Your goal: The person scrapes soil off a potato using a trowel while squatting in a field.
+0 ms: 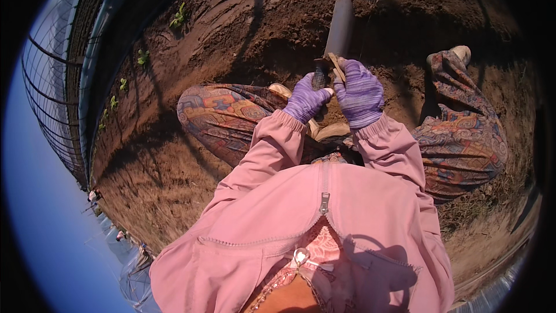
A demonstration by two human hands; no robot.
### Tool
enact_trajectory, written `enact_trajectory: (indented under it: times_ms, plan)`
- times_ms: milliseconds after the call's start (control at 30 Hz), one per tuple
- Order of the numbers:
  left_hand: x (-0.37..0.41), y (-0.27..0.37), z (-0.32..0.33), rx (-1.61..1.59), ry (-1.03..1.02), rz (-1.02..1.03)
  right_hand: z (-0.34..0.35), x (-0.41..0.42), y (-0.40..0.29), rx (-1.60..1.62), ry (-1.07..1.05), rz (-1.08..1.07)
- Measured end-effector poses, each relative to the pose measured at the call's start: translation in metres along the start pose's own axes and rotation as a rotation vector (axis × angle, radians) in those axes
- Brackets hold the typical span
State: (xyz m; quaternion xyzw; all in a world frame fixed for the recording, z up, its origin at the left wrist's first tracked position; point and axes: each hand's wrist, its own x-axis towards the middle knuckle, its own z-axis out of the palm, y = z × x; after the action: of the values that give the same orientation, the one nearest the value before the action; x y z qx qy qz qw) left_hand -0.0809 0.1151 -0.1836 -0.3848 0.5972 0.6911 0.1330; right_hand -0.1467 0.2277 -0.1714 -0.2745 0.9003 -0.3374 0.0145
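Note:
In the head view a hand trowel point(340, 26) with a grey metal blade and a dark ribbed handle points away from me over the dug soil. My left hand point(306, 98), in a purple knitted glove, is closed around the trowel's handle, thumb toward the other hand. My right hand point(359, 91), gloved alike, pinches a thin tan strip point(337, 68), perhaps wood or dry stalk, against the base of the blade. The two hands are close together above the ground between my legs. The fingers beneath the handle are partly hidden.
Small green seedlings point(178, 16) stand in a row along the soil bed at the upper left. A curved hoop frame with netting point(52, 78) rises at the far left. My bent legs in patterned trousers point(221, 113) flank the dug soil. Distant people are at the lower left.

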Motion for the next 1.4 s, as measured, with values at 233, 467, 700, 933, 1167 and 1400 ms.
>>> enact_trajectory:
  times_ms: [233, 467, 700, 933, 1167, 1400]
  plan:
    - [0.009, -0.001, -0.003, -0.054, 0.003, 0.097, 0.001, 0.003, 0.001, 0.195, 0.082, 0.062]
    - [0.010, -0.002, -0.004, 0.083, 0.044, 0.040, 0.005, 0.004, 0.010, 0.435, 0.009, 0.291]
    - [0.039, -0.050, -0.004, 0.387, 0.065, 0.435, 0.021, -0.001, -0.009, 0.657, -0.135, 0.293]
    - [0.007, 0.001, -0.007, 0.045, 0.066, -0.021, -0.012, 0.011, 0.025, 0.689, 0.076, 0.477]
    - [0.002, -0.005, -0.001, -0.010, -0.045, -0.024, -0.003, 0.006, 0.011, 0.092, -0.005, 0.131]
    - [-0.001, -0.013, -0.005, 0.055, -0.080, 0.014, -0.002, 0.032, 0.029, -0.056, -0.004, 0.246]
